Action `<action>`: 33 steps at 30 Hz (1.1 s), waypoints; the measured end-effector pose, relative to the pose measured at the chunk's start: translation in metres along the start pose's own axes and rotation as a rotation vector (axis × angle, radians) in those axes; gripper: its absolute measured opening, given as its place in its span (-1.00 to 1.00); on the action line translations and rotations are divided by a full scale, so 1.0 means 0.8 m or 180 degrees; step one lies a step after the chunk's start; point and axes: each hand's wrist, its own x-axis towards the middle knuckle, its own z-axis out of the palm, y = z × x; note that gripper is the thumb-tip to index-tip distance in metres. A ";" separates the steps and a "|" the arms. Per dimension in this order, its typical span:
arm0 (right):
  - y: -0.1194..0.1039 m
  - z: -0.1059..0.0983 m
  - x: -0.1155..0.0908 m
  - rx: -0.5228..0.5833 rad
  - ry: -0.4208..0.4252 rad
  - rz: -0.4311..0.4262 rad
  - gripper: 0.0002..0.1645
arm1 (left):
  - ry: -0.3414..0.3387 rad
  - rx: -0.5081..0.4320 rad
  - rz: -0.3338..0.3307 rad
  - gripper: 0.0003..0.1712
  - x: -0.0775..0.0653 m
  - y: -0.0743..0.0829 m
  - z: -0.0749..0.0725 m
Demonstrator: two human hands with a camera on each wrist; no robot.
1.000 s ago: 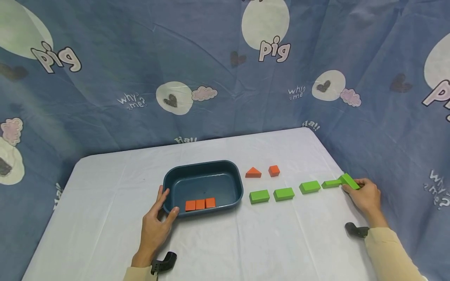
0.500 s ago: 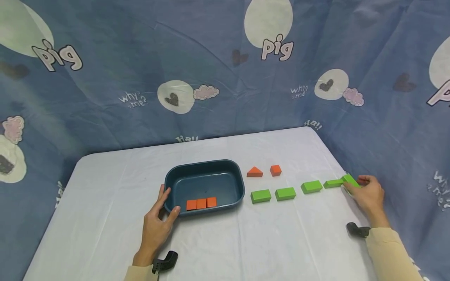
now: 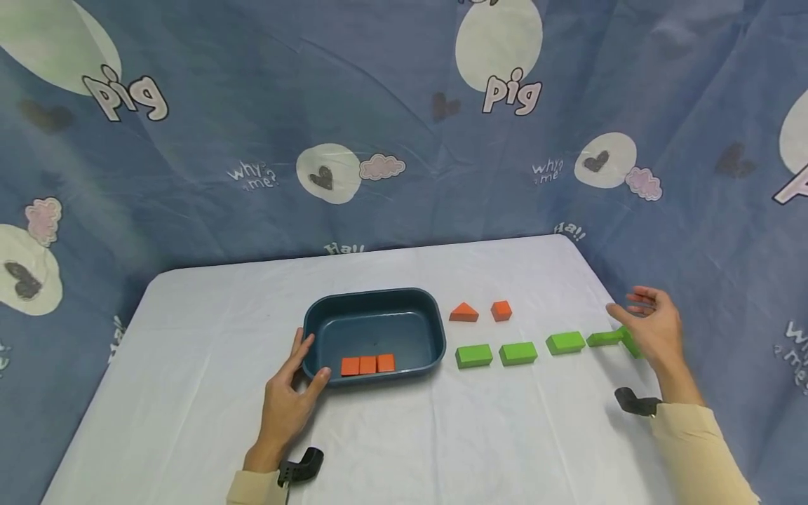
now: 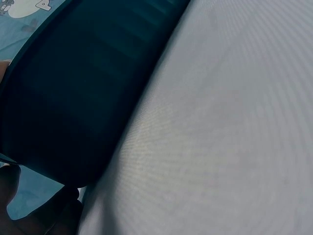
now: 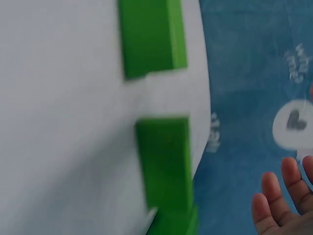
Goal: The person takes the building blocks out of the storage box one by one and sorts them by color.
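My left hand (image 3: 288, 407) grips the near left corner of a dark teal plastic tray (image 3: 435, 351), thumb at the near rim and fingers along the left side. Three orange blocks (image 3: 368, 365) sit in a row against the tray's near inner wall. My right hand (image 3: 659, 330) is raised over the right end of a row of green blocks, its fingers spread loosely with nothing between them. Below it, an angled green block (image 3: 629, 342) meets a slim green block (image 3: 604, 339); the hand partly hides the angled one. In the right wrist view, fingers (image 5: 288, 196) appear beside the green blocks.
Farther left in the row lie three more green blocks, the nearest to the tray being a rectangular green block (image 3: 473, 356). An orange triangular block (image 3: 463, 313) and an orange cube (image 3: 501, 311) lie behind them. A patterned blue cloth (image 3: 391, 210) borders the white table (image 3: 505, 435).
My right hand has let go of the angled green block and risen away from the table; that block now rests at the row's end. The left hand keeps its place at the tray.
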 end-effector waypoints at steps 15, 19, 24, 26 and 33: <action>-0.103 0.077 0.021 0.1148 -0.0657 -0.1048 -0.22 | -0.0042 0.0152 0.0024 -0.20 -0.003 -0.001 -0.008; -0.139 0.103 0.026 0.1324 -0.0854 -0.1275 -0.22 | -0.0016 0.0137 0.0025 -0.20 -0.002 -0.001 -0.009; -0.179 0.132 0.029 0.1438 -0.1233 -0.1545 -0.17 | -0.0014 0.0002 0.0070 -0.22 -0.003 -0.002 -0.008; -0.194 0.144 0.028 0.1467 -0.1363 -0.1675 -0.15 | -0.0013 -0.0064 0.0099 -0.22 -0.003 -0.002 -0.007; -0.243 0.186 0.020 0.1692 -0.1773 -0.1969 -0.18 | 0.0031 -0.0066 0.0120 -0.23 -0.003 0.006 -0.006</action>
